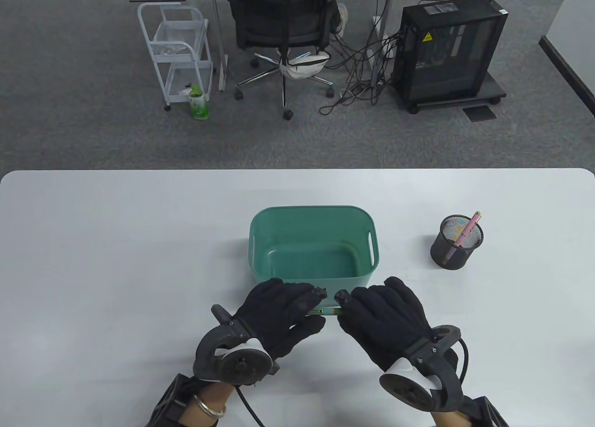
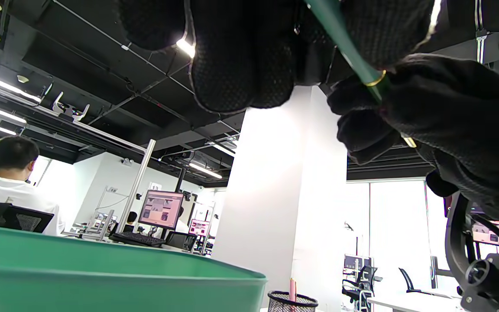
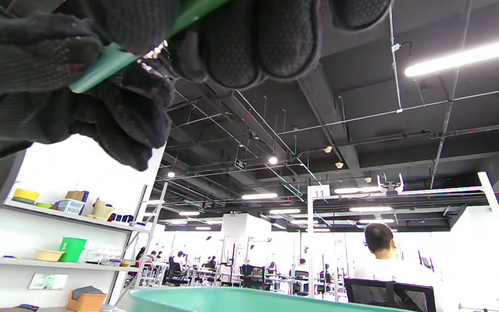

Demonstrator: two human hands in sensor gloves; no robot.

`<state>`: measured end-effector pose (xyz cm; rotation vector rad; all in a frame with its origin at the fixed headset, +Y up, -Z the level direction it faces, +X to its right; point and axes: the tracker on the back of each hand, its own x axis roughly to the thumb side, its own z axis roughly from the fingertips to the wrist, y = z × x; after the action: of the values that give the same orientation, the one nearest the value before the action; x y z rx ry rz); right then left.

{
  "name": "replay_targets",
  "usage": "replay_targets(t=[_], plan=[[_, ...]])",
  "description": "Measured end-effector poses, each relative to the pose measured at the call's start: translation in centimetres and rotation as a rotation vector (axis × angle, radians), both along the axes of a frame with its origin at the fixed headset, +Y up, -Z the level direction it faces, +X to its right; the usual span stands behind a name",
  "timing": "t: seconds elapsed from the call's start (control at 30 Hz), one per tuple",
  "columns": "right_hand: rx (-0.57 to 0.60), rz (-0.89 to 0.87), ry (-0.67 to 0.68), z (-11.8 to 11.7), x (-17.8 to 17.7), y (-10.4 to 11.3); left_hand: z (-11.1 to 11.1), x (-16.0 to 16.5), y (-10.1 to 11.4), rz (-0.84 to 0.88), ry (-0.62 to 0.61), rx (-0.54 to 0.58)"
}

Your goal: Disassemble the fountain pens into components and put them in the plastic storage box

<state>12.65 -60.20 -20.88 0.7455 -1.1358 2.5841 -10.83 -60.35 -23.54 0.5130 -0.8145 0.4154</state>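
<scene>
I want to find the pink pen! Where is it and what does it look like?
Find the green storage box mid-table, then look right to the black mesh pen cup. The pink pen leans inside it, its top sticking out. The other pen, held by both gloved hands, is green.

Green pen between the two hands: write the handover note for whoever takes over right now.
Left hand and right hand: each has a grip on one end of the green pen, held level above the table just in front of the green storage box.
Done: nothing in the box yet.
Left: pull this pen apart, drop the parts in, then do the pink pen standing in the mesh cup.
</scene>
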Motion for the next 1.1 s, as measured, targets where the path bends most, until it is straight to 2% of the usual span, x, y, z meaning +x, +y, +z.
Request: replay_targets(t=[0.27,0.43,0.63,0.77,1.1], plan=[[-0.035,0.010,0.027,-0.11,-0.15,-0.06,0.03,-0.12,0.17,0.005,-0.075,0.001],[-0.128,-0.025,0.090,-0.75,0.37,0.04,0.42,0.14,0.21,-0.018,-0.066,0.092],[-0.036,-0.017,0.085,-0.21,0.20,0.29,0.11,-0.35,0.56,0.023,-0.121,0.032],[-0.068,-0.030,0.104,-0.25,0.34,0.44,0.21,-0.34,0.61,0.022,-0.117,0.039],[-0.024,-0.033,0.104,0.00,0.37,0.51,-0.12,-0.59,0.66,0.036,-0.146,-0.006]])
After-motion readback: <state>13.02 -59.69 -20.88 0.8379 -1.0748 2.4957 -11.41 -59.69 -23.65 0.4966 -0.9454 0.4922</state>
